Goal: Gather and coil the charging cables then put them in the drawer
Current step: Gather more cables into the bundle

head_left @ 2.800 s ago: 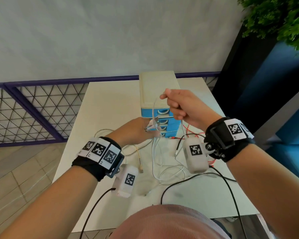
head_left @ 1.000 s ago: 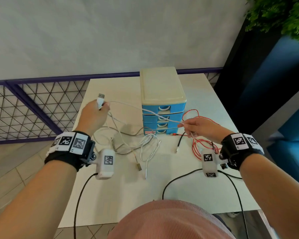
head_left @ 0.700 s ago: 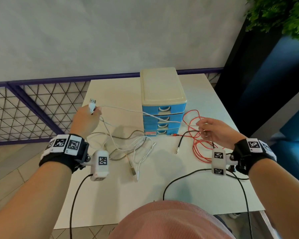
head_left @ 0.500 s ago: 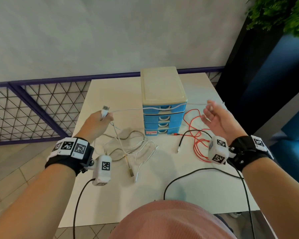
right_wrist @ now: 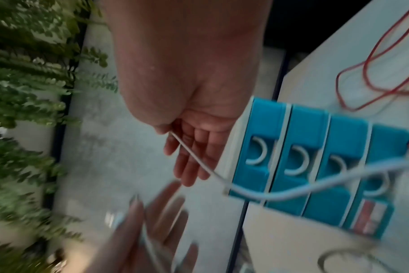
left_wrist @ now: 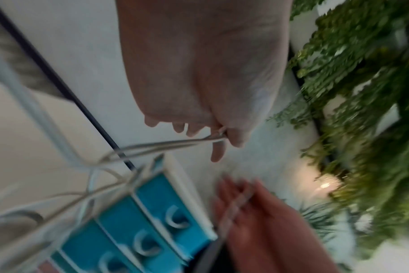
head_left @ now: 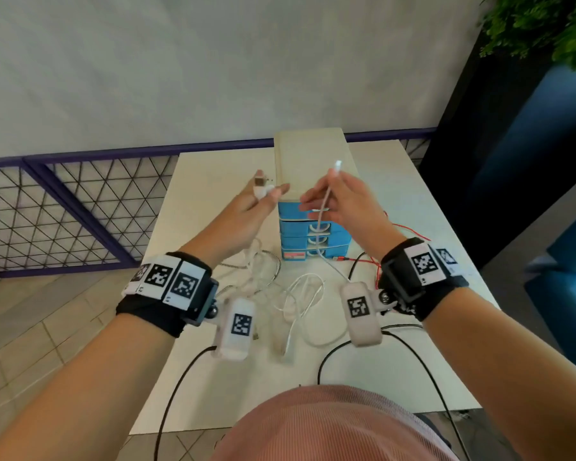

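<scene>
Both hands are raised close together in front of the blue drawer unit (head_left: 313, 234). My left hand (head_left: 266, 193) pinches the USB plug end of the white cable (head_left: 319, 237) between thumb and fingers; the left wrist view shows strands of the white cable (left_wrist: 166, 146) leaving that pinch. My right hand (head_left: 316, 202) holds the same cable just below its small connector, which points up. In the right wrist view the thumb pins the white cable (right_wrist: 192, 157) against loosely straight fingers. The rest of the cable hangs down to loose loops (head_left: 308, 294) on the white table (head_left: 213, 181).
All drawers of the cream-topped unit (right_wrist: 315, 162) look closed. A braided cable (head_left: 273, 261) lies tangled left of the white loops. A red cable (head_left: 409, 229) and a thin black cable (head_left: 354, 266) lie to the right. Purple mesh railing (head_left: 80, 211) stands left; a plant (head_left: 546, 24) at top right.
The hands were wide apart with the white cable stretched between them and the right hand open. They have come together and risen; the right hand now holds the cable's other end.
</scene>
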{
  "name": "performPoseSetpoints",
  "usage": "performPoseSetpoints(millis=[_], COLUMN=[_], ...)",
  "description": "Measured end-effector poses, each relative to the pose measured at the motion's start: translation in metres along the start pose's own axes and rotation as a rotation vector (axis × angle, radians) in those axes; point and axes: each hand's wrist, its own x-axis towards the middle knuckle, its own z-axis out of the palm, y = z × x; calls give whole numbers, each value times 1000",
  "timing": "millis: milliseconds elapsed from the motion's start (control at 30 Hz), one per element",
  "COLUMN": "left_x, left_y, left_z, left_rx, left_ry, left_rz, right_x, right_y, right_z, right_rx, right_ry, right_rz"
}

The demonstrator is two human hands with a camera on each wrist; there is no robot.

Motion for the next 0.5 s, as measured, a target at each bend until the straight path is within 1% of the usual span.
performPoseSetpoints(millis=[100, 200, 267, 300, 367, 400, 433, 467, 500], left_x=[6, 16, 20, 19, 19, 18, 18, 20, 21], left_y=[20, 21, 18, 19, 20, 22, 20, 18, 17], left_z=[17, 23, 22, 22, 20, 19, 18, 15, 12], left_rx=[-149, -210, -114, -108, -157, -219, -278, -343, -348], left_ry=[-1, -16, -85, -117, -183, -203, -177, -98, 2], left_rz=[29, 44, 40, 21, -6, -23, -37, -24, 9], right_x=[-2, -1, -2, -3, -8, -9, -10, -10, -11], right_y=[1, 4, 5, 6, 5, 4, 4, 4, 3], right_z=[26, 29, 26, 25, 22, 20, 18, 16, 14], right_rx=[-9, 40, 22, 26, 67, 82, 76, 43, -11], right_ry=[-56, -81, -147, -180, -242, -264, -278, -284, -278], right_rz=[61, 122, 148, 164, 181, 179, 168, 152, 140])
